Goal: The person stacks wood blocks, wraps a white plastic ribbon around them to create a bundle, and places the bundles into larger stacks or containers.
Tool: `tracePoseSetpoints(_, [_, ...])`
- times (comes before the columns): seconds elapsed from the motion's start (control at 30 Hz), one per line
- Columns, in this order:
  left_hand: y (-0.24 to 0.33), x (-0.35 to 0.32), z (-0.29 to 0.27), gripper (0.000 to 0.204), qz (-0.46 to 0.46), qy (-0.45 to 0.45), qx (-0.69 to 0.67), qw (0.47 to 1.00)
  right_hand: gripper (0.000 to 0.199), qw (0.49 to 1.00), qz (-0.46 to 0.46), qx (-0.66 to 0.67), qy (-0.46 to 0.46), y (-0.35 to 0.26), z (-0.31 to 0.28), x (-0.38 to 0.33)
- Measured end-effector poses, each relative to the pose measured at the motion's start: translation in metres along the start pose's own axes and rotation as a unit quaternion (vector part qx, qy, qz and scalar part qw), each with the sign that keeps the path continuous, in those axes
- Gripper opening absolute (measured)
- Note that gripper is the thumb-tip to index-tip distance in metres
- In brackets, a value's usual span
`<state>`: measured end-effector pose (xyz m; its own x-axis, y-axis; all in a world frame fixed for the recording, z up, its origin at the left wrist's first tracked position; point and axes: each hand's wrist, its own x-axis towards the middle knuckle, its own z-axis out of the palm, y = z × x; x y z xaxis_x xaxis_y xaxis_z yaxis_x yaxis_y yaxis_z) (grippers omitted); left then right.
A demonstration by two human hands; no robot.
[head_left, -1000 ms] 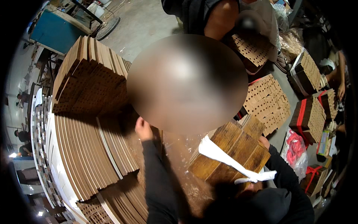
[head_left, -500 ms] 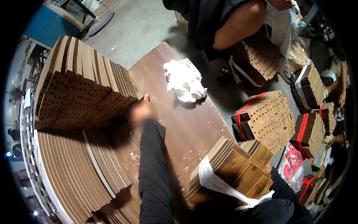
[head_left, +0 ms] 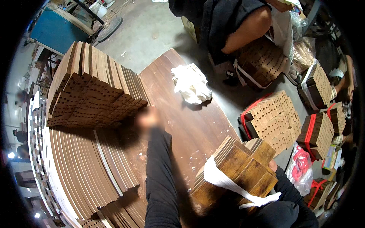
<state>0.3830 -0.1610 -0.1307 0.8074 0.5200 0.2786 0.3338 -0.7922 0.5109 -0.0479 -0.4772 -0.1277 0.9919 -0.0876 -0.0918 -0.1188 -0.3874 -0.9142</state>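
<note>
While the left hand [head_left: 148, 119] reaches out over the brown table [head_left: 190, 125], the stack [head_left: 93, 89] of perforated wooden boards stands just at its ten o'clock, touching or nearly so, its long axis running from eight to two o'clock with the boards on edge. This hand is blurred, so I cannot tell whether its fingers are spread or closed. The right hand [head_left: 273, 165] sits at four o'clock from it, at the far edge of a white-strapped bundle [head_left: 237, 176] on the lap (only a knuckle shows, its fingers hidden). The left is plainly nearer the stack. A crumpled white rag [head_left: 191, 83] lies at one o'clock, well apart; curved strips [head_left: 80, 167] fan out at seven o'clock. Nothing stands between hand and stack.
</note>
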Motion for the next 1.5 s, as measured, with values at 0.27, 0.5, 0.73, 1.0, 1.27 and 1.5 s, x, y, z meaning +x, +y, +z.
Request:
tracePoseSetpoints(0.27, [-0.009,-0.012,-0.014,0.079,0.007,-0.047,0.043,0.998,0.029,0.979,0.119,0.168,0.012,0.019,0.011,-0.005])
tracePoseSetpoints(0.5, [0.018,0.022,0.017,0.094,-0.125,-0.094,-0.079,0.985,0.029,0.988,0.089,0.127,-0.002,0.032,0.01,-0.015])
tracePoseSetpoints(0.73, [0.029,0.019,0.025,0.081,-0.22,-0.034,-0.113,0.968,0.029,0.997,0.017,0.07,-0.005,0.018,0.005,-0.011])
tracePoseSetpoints(1.0, [0.031,-0.002,0.013,0.081,-0.091,0.01,-0.095,0.991,0.03,0.982,0.111,0.154,-0.013,0.047,0.01,-0.023])
tracePoseSetpoints(1.27, [-0.005,-0.003,0.009,0.08,0.0,-0.003,-0.119,0.993,0.03,0.992,0.071,0.106,-0.02,0.039,0.012,-0.016])
tracePoseSetpoints(1.5, [0.022,0.026,-0.005,0.099,-0.042,-0.018,-0.28,0.959,0.033,0.995,0.041,0.086,-0.021,0.031,0.014,-0.011])
